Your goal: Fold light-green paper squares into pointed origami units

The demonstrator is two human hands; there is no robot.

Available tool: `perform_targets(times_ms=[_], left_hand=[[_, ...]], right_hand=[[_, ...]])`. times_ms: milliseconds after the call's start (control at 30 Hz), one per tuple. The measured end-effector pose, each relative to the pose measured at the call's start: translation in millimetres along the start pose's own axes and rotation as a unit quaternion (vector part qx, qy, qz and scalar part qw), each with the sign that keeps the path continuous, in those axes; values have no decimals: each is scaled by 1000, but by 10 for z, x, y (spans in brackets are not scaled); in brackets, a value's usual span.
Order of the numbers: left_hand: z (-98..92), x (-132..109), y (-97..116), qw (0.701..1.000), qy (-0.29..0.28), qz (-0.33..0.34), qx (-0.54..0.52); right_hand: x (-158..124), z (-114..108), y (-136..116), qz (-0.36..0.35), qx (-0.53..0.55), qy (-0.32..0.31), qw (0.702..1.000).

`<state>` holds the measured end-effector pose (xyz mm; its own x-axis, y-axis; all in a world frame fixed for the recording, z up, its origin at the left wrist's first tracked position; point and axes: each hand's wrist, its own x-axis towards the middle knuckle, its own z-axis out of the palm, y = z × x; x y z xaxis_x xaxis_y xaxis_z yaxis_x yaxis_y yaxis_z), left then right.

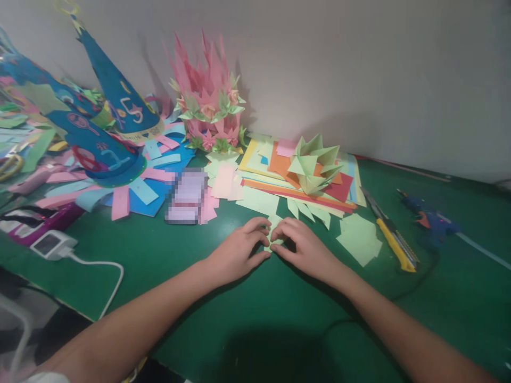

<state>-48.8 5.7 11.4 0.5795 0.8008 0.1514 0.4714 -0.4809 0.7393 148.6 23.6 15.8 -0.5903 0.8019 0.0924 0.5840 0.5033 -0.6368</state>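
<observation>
A small piece of light green paper [274, 219] is between my hands on the green table. My left hand [238, 247] grips its left side with curled fingers and thumb. From the right, my right hand [306, 246] pinches the same piece, its fingertips close to those of the left. Much of the paper is hidden behind my fingers. Just beyond lie folded green paper leaves [307, 209] and a flat light green sheet [257, 200]. More light green paper squares [360, 239] rest to the right of my right hand.
Behind stand a folded green paper form [315, 165] on stacked coloured sheets [255, 183] and a pink paper crown [209, 101]. A yellow utility knife [393, 236] and blue glue gun [429, 215] lie right. Blue cone hats [115, 85], a phone [187, 196] and a white charger [54, 244] are left.
</observation>
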Motion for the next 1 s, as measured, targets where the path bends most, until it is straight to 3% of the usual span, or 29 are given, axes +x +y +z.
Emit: perform_targets(times_ms=[600,1000], left_hand=[[-10,10,-7,1000,-14,2,-7],[-12,4,-3,1000,-11,0,-17]], right_hand=[[12,27,24,29,0,10,1000],[15,0,25,-4,3,-3,1000]])
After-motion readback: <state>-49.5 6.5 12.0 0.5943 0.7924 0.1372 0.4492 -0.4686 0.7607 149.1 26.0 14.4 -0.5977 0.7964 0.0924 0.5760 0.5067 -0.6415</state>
